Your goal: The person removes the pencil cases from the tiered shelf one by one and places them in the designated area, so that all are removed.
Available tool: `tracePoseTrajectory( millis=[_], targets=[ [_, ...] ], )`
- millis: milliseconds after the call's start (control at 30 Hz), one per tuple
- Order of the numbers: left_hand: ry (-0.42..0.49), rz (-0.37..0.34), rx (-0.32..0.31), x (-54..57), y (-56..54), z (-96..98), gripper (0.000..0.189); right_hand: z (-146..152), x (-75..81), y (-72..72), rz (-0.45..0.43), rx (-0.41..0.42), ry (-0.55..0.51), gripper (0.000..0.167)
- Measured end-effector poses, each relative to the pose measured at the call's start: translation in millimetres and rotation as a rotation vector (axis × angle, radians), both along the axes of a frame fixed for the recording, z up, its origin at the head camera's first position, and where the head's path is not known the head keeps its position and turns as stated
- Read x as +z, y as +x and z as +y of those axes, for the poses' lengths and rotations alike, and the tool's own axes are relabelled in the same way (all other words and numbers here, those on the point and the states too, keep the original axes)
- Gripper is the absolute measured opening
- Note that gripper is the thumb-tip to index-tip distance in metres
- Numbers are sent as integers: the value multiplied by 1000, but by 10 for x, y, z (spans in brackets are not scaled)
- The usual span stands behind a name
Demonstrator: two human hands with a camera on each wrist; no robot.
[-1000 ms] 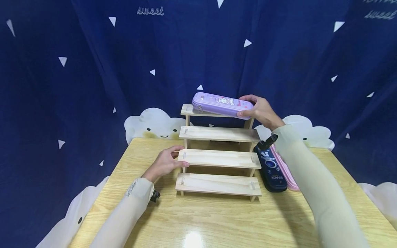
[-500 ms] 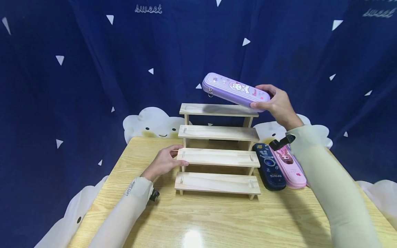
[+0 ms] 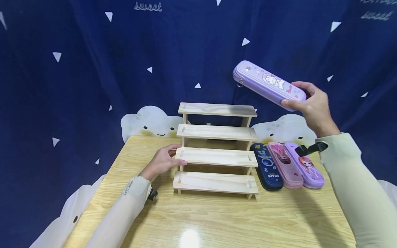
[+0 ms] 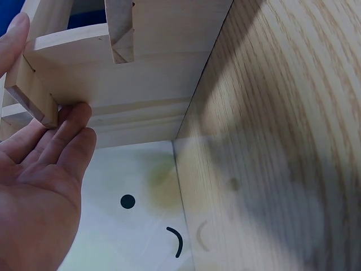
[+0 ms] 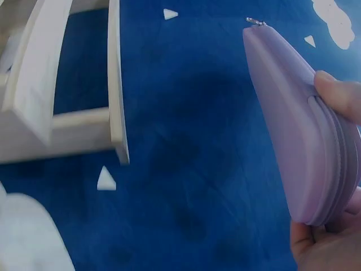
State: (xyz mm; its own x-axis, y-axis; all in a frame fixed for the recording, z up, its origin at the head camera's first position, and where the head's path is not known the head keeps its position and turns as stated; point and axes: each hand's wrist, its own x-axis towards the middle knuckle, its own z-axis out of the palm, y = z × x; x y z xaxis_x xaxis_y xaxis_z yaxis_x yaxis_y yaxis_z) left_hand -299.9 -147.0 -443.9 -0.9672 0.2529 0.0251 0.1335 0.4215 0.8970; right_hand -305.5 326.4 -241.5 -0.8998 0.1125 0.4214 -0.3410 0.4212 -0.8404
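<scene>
My right hand grips the right end of a lilac zip pencil case with a rabbit picture. The case is in the air, up and to the right of the wooden stepped rack. In the right wrist view the thumb lies on one face of the lilac case and the fingers on the other. My left hand pinches the left end of the rack's third board from the top. Seen from the left wrist, the fingers curl under the board end, with the thumb over it.
Right of the rack, three pencil cases lie side by side on the wooden table: a navy space one, a pink one and a purple one. A dark blue curtain hangs behind.
My right hand has lifted the lilac pencil case off the rack's top board and carried it up and right. The cases on the table came into fuller view. My left hand stays put.
</scene>
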Motion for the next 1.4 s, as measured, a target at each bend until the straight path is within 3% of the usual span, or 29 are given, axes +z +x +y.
tracePoseTrajectory(
  millis=[200, 433, 633, 833, 1033, 1233, 1400],
  targets=[
    [-6, 13, 6, 4, 29, -25, 86, 323, -56, 183, 41, -57, -70, 66],
    [-30, 17, 21, 20, 54, -75, 84, 601, -198, 328, 146, -47, -384, 64],
    [-21, 29, 19, 7, 73, -71, 82, 845, -328, 422, 167, -178, -481, 67],
    [-18, 10, 24, 33, 83, -77, 84, 1134, -547, 531, 50, -398, -475, 73],
    [-27, 7, 19, 46, 69, -92, 84, 1341, -844, 624, -175, -622, -293, 78],
    [-4, -2, 9, 57, 66, -58, 83, 1577, -1205, 724, -325, -729, -247, 86],
    [-13, 3, 6, 54, 69, -40, 83, 1793, -1493, 768, -447, -783, -102, 91]
  ],
)
